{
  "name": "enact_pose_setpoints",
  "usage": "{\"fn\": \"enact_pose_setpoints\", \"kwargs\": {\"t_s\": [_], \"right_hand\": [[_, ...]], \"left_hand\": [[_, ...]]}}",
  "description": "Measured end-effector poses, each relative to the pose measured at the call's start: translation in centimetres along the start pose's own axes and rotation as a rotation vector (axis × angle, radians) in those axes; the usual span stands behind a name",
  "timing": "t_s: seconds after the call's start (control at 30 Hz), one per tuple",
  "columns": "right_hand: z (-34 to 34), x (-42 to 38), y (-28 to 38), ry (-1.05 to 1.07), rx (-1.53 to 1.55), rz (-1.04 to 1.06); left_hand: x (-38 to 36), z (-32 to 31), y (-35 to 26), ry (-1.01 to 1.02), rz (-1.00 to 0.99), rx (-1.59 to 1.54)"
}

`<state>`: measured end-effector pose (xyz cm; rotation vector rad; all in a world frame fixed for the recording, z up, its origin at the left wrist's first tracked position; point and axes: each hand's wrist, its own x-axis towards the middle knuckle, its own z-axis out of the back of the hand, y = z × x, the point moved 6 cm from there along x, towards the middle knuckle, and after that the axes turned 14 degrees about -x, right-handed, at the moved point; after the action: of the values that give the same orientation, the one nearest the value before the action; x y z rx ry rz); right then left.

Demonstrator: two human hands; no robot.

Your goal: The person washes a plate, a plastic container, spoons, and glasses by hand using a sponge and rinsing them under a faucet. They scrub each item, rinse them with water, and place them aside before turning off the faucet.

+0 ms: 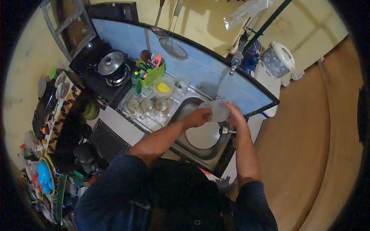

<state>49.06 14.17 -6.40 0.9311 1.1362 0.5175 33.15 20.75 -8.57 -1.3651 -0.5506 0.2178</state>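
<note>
Over the sink (175,143), my left hand (198,117) and my right hand (234,114) hold a clear, whitish bowl-like container (216,111) between them, one at each side. The fingers of both hands are closed on its edge. Above it is the tap (236,63). Below, a round white plate (203,135) lies in the basin, with a dark-handled item (226,131) at its right. Several glass jars (147,106) stand on the drainboard, near a bowl with a yellow sponge (163,87).
A green utensil basket (153,75) and a green bottle (136,81) stand behind the jars. At the left, a lidded pot (111,63) sits on the stove. A patterned container with a white lid (278,59) stands right of the tap.
</note>
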Motion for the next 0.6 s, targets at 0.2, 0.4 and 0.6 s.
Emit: {"fn": "enact_pose_setpoints", "kwargs": {"t_s": [0.2, 0.4, 0.6], "right_hand": [[3.8, 1.6, -3.3, -0.156, -0.231, 0.037], [1.3, 4.2, -7.6, 0.034, -0.291, 0.179], [0.5, -4.0, 7.2, -0.968, -0.772, 1.007]], "left_hand": [[-0.1, 2.7, 0.4, -0.298, -0.097, 0.355], [-2.3, 4.9, 4.3, -0.344, 0.730, -0.819], [-3.0, 5.8, -0.2, -0.427, 0.736, -0.348]]}}
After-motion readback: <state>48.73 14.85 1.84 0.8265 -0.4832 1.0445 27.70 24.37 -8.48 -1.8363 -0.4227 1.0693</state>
